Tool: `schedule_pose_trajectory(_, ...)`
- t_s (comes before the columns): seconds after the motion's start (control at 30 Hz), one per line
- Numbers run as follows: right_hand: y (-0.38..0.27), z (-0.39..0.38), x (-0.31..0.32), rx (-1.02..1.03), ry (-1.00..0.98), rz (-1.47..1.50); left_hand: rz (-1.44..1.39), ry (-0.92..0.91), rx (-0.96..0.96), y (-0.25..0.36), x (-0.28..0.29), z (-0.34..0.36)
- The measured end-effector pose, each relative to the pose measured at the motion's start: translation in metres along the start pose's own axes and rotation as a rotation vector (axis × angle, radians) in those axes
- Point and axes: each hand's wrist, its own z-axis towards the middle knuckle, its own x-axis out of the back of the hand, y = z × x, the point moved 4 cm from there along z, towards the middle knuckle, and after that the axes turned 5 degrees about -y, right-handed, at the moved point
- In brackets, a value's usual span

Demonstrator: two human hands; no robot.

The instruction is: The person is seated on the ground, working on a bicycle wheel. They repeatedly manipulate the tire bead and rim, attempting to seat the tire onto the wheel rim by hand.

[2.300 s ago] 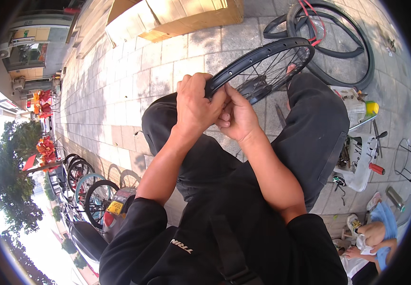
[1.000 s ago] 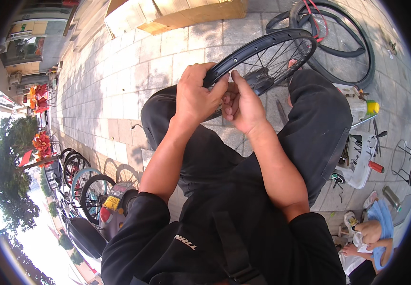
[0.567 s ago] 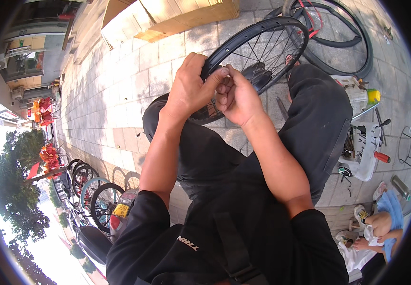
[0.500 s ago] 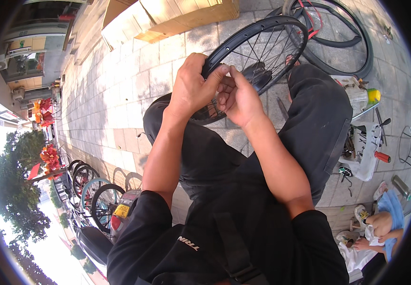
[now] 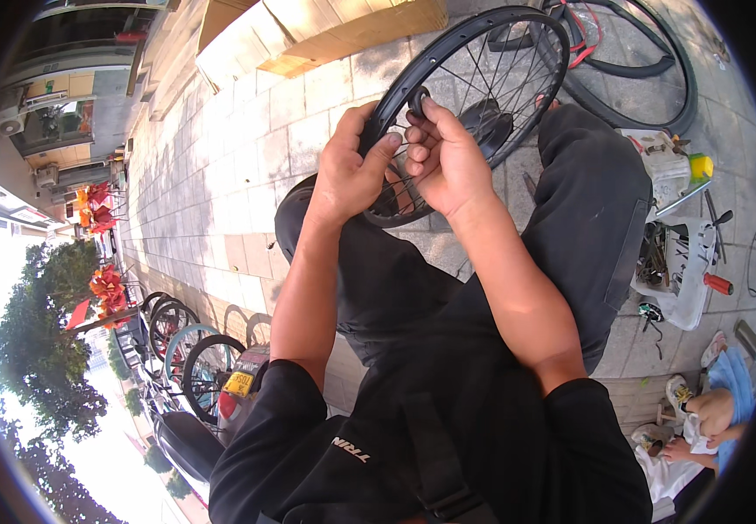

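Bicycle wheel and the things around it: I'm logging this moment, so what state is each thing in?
Bicycle wheel: bare black rim, no tyre, propped between the knees.
Left hand: closed around the rim.
Right hand: fingertips pinched at the rim's inner side.
Loose tyre: lying flat on the paving.
Cardboard box: closed, on the paving.
White tool tray: open, tools inside.

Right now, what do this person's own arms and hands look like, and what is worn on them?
Both hands, the left hand and the right hand, are bare: no gloves, rings or watch show. The forearms are bare too, up past the elbows. Short black sleeves of a black T-shirt cover the upper arms, and the shirt carries small white lettering near the left shoulder. A dark strap crosses the chest.
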Motion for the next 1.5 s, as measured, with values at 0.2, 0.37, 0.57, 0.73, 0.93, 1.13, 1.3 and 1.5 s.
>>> schedule_pose_trajectory(0.2,-0.018,-0.015,-0.007,0.031,0.096,-0.088,0.044,0.069,-0.16,0.008,-0.016,0.004)
schedule_pose_trajectory(0.37,-0.019,-0.003,-0.011,-0.001,0.128,-0.215,-0.01,0.099,-0.088,-0.009,-0.006,0.005)
schedule_pose_trajectory(0.57,-0.022,-0.01,-0.004,-0.066,0.118,-0.258,0.129,0.128,-0.179,-0.004,-0.012,-0.002)
schedule_pose_trajectory(0.73,-0.03,-0.017,-0.013,0.082,0.253,-0.4,0.137,0.131,-0.164,-0.021,-0.004,0.0)
schedule_pose_trajectory(0.93,0.003,-0.015,0.025,0.111,0.164,-0.207,0.014,0.037,-0.156,-0.002,-0.01,0.004)
schedule_pose_trajectory(1.13,-0.005,-0.02,0.008,0.146,0.167,-0.537,-0.005,0.076,-0.147,-0.012,-0.005,0.012)
schedule_pose_trajectory(1.3,-0.001,-0.011,0.009,0.055,0.145,-0.688,0.021,0.054,-0.119,-0.015,0.0,0.014)
schedule_pose_trajectory(1.5,-0.002,-0.008,-0.003,0.173,0.16,-0.728,0.012,0.08,-0.145,-0.015,0.001,0.017)
